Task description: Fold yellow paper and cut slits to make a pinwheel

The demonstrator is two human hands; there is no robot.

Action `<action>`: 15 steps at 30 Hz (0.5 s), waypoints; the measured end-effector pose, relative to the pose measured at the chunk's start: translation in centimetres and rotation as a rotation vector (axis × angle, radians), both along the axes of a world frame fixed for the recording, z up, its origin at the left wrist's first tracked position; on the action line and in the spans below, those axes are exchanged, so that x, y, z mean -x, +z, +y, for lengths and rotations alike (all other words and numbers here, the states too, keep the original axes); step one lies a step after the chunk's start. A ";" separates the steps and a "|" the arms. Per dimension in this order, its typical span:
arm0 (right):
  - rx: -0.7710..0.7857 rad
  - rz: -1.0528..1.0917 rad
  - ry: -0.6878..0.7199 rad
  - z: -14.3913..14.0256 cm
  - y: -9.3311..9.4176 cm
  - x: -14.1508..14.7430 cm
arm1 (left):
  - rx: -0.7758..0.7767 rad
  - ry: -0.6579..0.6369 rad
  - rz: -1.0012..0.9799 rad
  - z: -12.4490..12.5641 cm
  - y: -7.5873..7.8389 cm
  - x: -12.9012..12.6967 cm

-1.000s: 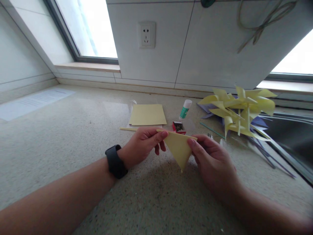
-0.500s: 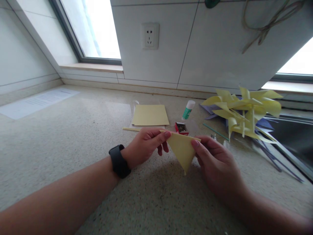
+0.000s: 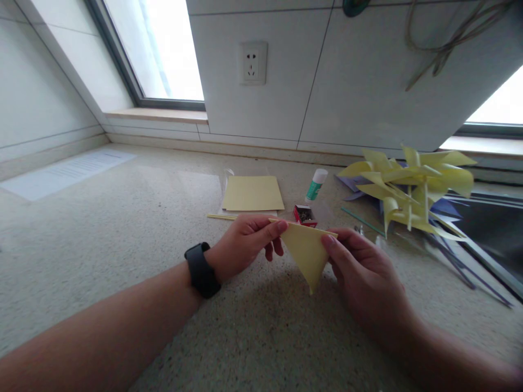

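Little changed over the last second: yellow triangle (image 3: 305,251) still pinched at its two top corners, left hand (image 3: 244,244) and right hand (image 3: 362,272) fingers clenched on it, point down above the near tabletop (image 3: 102,234). Only a slight rightward drift; folding seemingly paused. Square sheet (image 3: 252,193), glue stick (image 3: 316,184) and pinwheels (image 3: 412,188) lying farther off.

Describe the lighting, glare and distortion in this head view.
Head view: the windows are blown out white, backlighting the scene; the folded yellow paper, held by left hand and right hand, stays sharp; wide-angle distortion tilts the walls and stretches the forearms.
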State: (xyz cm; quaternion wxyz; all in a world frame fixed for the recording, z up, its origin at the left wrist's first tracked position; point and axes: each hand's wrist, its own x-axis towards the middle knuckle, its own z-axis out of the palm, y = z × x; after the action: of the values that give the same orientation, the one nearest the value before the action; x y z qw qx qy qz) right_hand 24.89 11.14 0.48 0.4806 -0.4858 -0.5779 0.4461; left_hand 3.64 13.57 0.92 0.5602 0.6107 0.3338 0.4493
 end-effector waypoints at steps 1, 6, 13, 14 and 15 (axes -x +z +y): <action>-0.002 -0.004 0.001 0.0 0.0 0.0 | -0.002 -0.001 0.000 0.0 0.0 0.0; -0.010 0.016 -0.009 0.1 -0.2 0.0 | -0.009 0.015 -0.001 0.0 -0.2 0.0; -0.038 0.026 -0.003 0.0 -0.4 -0.2 | -0.023 0.026 0.025 -0.1 0.0 0.1; -0.040 0.029 0.002 0.0 -0.4 -0.3 | -0.022 0.024 0.024 -0.2 0.0 0.1; -0.041 0.036 0.007 -0.1 -0.4 -0.3 | -0.020 0.025 0.019 -0.2 0.0 0.1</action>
State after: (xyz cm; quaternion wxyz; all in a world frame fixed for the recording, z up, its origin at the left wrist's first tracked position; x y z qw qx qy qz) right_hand 25.20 11.07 0.10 0.4992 -0.4655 -0.5801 0.4445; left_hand 3.52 13.40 0.93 0.5451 0.6164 0.3423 0.4536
